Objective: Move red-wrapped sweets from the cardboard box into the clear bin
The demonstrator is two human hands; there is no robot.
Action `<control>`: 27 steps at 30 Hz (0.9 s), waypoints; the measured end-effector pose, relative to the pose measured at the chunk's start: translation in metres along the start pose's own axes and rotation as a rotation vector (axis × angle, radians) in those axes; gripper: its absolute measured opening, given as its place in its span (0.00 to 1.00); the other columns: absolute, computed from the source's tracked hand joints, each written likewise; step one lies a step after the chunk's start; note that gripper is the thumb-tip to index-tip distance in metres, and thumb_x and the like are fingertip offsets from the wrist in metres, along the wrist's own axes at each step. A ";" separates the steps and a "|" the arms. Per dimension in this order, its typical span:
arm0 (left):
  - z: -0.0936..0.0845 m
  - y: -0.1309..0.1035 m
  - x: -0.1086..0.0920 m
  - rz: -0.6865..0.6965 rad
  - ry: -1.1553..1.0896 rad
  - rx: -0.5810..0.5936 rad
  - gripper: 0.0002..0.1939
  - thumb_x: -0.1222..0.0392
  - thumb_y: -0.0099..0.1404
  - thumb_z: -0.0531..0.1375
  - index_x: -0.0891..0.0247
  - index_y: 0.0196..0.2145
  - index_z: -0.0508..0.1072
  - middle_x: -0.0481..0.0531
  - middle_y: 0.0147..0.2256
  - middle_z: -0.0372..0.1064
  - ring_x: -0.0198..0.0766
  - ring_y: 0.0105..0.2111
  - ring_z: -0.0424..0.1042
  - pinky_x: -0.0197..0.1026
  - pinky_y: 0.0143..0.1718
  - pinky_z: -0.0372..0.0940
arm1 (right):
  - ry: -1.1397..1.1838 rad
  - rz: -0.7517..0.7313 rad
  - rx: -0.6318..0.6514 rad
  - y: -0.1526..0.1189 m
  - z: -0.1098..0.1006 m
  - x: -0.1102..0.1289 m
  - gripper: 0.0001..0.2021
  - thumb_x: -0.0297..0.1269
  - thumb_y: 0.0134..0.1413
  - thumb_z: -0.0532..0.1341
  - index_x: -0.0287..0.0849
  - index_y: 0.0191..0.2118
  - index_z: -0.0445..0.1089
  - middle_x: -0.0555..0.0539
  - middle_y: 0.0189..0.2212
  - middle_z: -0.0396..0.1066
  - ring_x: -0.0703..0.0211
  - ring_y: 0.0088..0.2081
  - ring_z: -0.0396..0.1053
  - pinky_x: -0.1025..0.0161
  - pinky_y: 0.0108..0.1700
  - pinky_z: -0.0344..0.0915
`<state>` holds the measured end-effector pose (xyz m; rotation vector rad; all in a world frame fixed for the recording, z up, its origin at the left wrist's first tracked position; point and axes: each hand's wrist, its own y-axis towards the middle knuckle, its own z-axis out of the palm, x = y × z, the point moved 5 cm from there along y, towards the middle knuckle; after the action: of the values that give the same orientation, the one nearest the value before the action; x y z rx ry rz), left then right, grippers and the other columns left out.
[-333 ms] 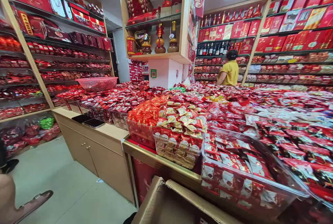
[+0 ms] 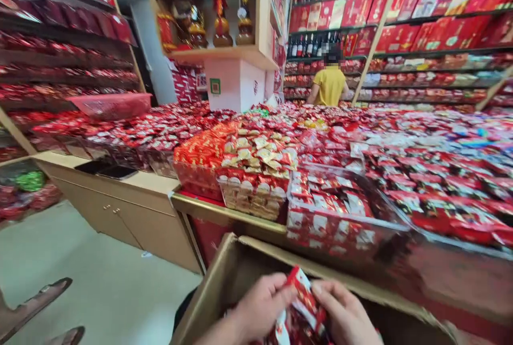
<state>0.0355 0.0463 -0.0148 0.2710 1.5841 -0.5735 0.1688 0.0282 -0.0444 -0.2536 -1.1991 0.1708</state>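
Note:
Both my hands are at the bottom of the head view, over an open cardboard box [image 2: 224,275]. My left hand [image 2: 260,307] and my right hand [image 2: 344,315] together grip a bunch of red and white wrapped snack packets [image 2: 305,302], pinched between the fingers. More packets lie in the box below them. Just beyond the box stands a clear plastic bin [image 2: 340,217] partly filled with the same kind of red and white packets.
A wide counter [image 2: 224,212] carries many bins heaped with red wrapped sweets. A wooden cabinet [image 2: 120,211] with two dark trays stands left. A person in a yellow shirt [image 2: 331,86] stands far back by shelves of red boxes. A sandalled foot [image 2: 36,307] shows lower left.
The view has tilted down and nearer to the box. My two hands have come into sight holding packets; earlier no hands were visible.

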 end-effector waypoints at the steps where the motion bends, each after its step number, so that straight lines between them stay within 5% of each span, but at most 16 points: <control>1: 0.001 0.003 -0.001 0.009 -0.018 0.003 0.16 0.49 0.60 0.51 0.67 0.30 0.66 0.41 0.18 0.60 0.25 0.15 0.57 0.30 0.16 0.54 | 0.094 0.004 0.004 0.002 0.003 0.005 0.15 0.46 0.32 0.66 0.40 0.22 0.66 0.51 0.18 0.67 0.64 0.21 0.63 0.64 0.26 0.61; 8: -0.001 0.006 -0.026 0.074 -0.065 0.061 0.17 0.47 0.60 0.50 0.66 0.29 0.65 0.41 0.16 0.57 0.25 0.13 0.54 0.29 0.14 0.50 | 0.261 0.015 0.052 -0.007 0.024 0.035 0.12 0.41 0.37 0.65 0.39 0.29 0.68 0.49 0.23 0.70 0.63 0.25 0.65 0.66 0.30 0.62; 12: -0.001 0.007 -0.028 0.096 -0.073 0.025 0.17 0.46 0.58 0.51 0.66 0.28 0.64 0.41 0.16 0.58 0.25 0.14 0.54 0.29 0.15 0.50 | 0.097 -0.069 0.036 -0.008 0.017 0.038 0.13 0.43 0.41 0.63 0.39 0.32 0.68 0.47 0.26 0.71 0.61 0.27 0.66 0.63 0.32 0.63; 16: 0.004 0.006 -0.012 0.098 -0.220 0.006 0.22 0.41 0.54 0.54 0.65 0.34 0.63 0.44 0.17 0.65 0.26 0.16 0.58 0.29 0.19 0.51 | -0.454 -0.600 -0.082 -0.010 0.004 0.056 0.05 0.35 0.46 0.60 0.43 0.32 0.71 0.47 0.32 0.72 0.58 0.34 0.68 0.64 0.37 0.65; 19: 0.012 0.005 -0.006 0.076 -0.499 0.091 0.27 0.39 0.53 0.53 0.65 0.40 0.63 0.46 0.19 0.67 0.29 0.17 0.62 0.33 0.22 0.55 | -0.815 -1.132 0.089 -0.023 0.015 0.062 0.17 0.24 0.43 0.60 0.47 0.41 0.68 0.47 0.36 0.71 0.58 0.37 0.67 0.65 0.38 0.66; 21: 0.012 0.005 -0.007 0.043 -0.610 0.048 0.21 0.45 0.56 0.54 0.64 0.39 0.66 0.45 0.18 0.67 0.30 0.16 0.64 0.33 0.23 0.57 | -0.917 -1.265 0.157 -0.029 0.020 0.058 0.21 0.21 0.41 0.60 0.48 0.43 0.67 0.47 0.36 0.71 0.58 0.38 0.66 0.63 0.39 0.66; 23: 0.012 0.004 -0.012 0.023 -0.660 0.001 0.15 0.54 0.56 0.58 0.63 0.39 0.68 0.47 0.22 0.70 0.31 0.20 0.67 0.34 0.26 0.59 | -0.900 -1.171 0.057 -0.031 0.017 0.056 0.17 0.23 0.42 0.60 0.48 0.40 0.68 0.46 0.40 0.68 0.55 0.44 0.63 0.59 0.44 0.63; 27: 0.018 0.003 -0.025 0.065 -0.662 -0.034 0.14 0.63 0.55 0.59 0.63 0.41 0.69 0.52 0.34 0.73 0.38 0.33 0.71 0.39 0.40 0.60 | -0.444 -0.587 -0.183 -0.023 -0.002 0.042 0.17 0.36 0.47 0.59 0.46 0.45 0.61 0.42 0.46 0.63 0.53 0.44 0.62 0.56 0.43 0.62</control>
<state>0.0551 0.0441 0.0094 0.0884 0.9403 -0.5150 0.1855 0.0171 -0.0005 -0.0111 -1.6822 -0.4177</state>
